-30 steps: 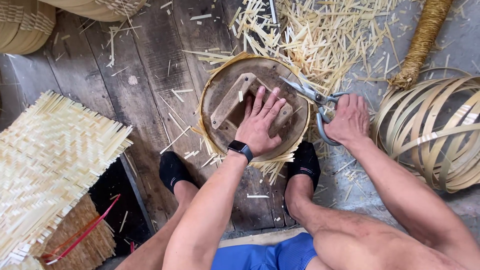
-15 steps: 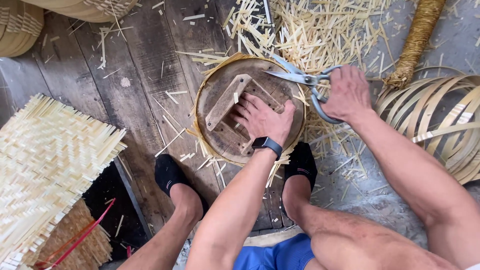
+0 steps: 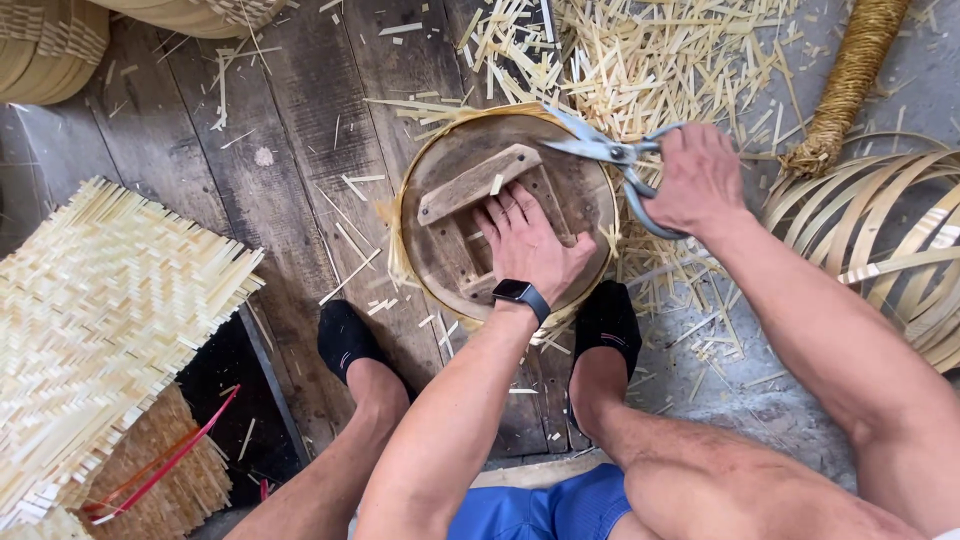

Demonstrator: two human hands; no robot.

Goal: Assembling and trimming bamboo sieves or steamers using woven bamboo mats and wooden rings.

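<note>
Weathered floor planks (image 3: 290, 200) carry one round wooden form (image 3: 470, 215), ringed by a bamboo band, lying between two black-socked feet. One left hand (image 3: 530, 245) presses flat on it, fingers spread and gripping nothing. One right hand (image 3: 700, 180) is closed around the handles of one pair of scissors (image 3: 610, 152), whose long axis runs left-right, blades pointing left over the form's far rim. Cut bamboo slivers (image 3: 650, 60) litter the boards beyond; one woven mat (image 3: 100, 310) lies left, and coiled strips (image 3: 890, 230) right.

Pale straw-yellow woven mat (image 3: 95, 330) in herringbone weave — grey weathered floor planks (image 3: 290, 190), brown round wooden form (image 3: 470, 230), silver shears (image 3: 610, 160), black socks (image 3: 345, 335), blue shorts (image 3: 540, 510), red cord (image 3: 160, 465).
</note>
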